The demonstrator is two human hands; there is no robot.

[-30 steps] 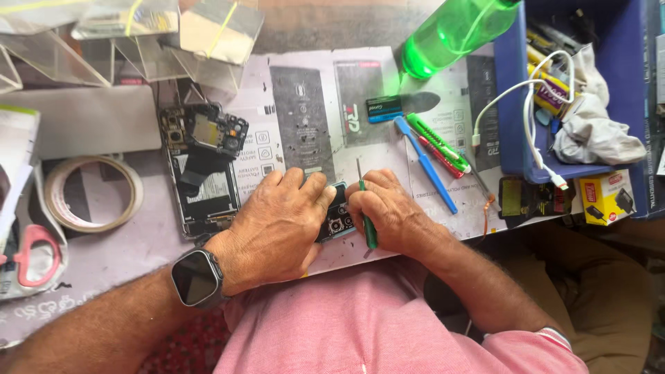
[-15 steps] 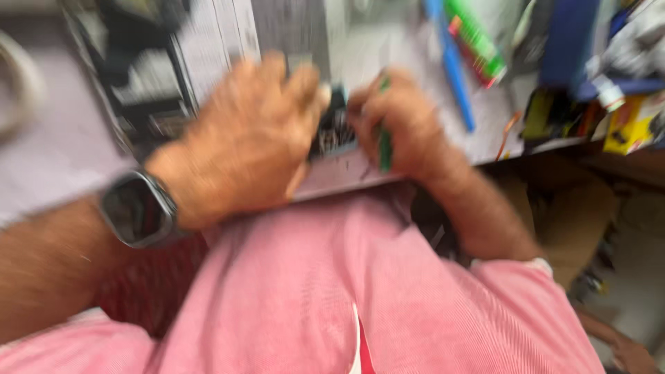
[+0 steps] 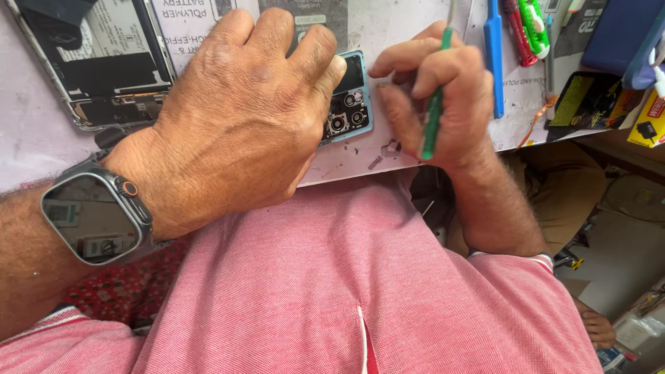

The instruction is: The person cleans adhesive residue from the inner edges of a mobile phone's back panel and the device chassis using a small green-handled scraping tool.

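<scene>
A small light-blue phone back piece with a cluster of round camera lenses (image 3: 348,104) lies near the front edge of the pale, scuffed work surface (image 3: 41,149), partly hidden beneath the left hand (image 3: 239,118). That hand presses down on it from the left, fingers curled together, knuckles up, fingertips resting over its upper edge; a square dark smartwatch on a grey band (image 3: 97,216) sits on the wrist. Just right of the blue piece, the right hand (image 3: 436,93) pinches a slim green-handled tool (image 3: 434,111) upright between thumb and bent fingers, close beside the piece. Below the blue piece, tiny loose metal bits (image 3: 388,149) lie on the surface. Left of it rests an opened phone body with exposed dark internals (image 3: 104,66). Far to its right lie a flat blue plastic pry tool (image 3: 494,48) and red and green pens (image 3: 526,28).
</scene>
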